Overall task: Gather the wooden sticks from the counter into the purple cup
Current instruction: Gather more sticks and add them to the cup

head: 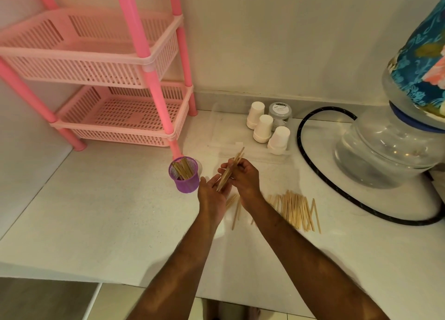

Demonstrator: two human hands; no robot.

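Note:
The purple mesh cup (186, 183) stands upright on the white counter (108, 211) with several wooden sticks leaning inside it. Just right of the cup, my right hand (243, 177) grips a small bundle of wooden sticks (234, 162) that points up and away. My left hand (213, 194) lies palm up under the bundle's lower end, fingers apart, touching it. A spread pile of wooden sticks (295, 209) lies on the counter right of my forearms, and a few loose sticks (236, 211) lie partly hidden under my hands.
A pink two-tier basket rack (115, 117) stands at the back left, one leg right behind the cup. White paper cups (263, 128) and a grey-lidded jar (280, 113) sit at the back. A water dispenser jug (390, 148) and a black hose (313, 165) occupy the right.

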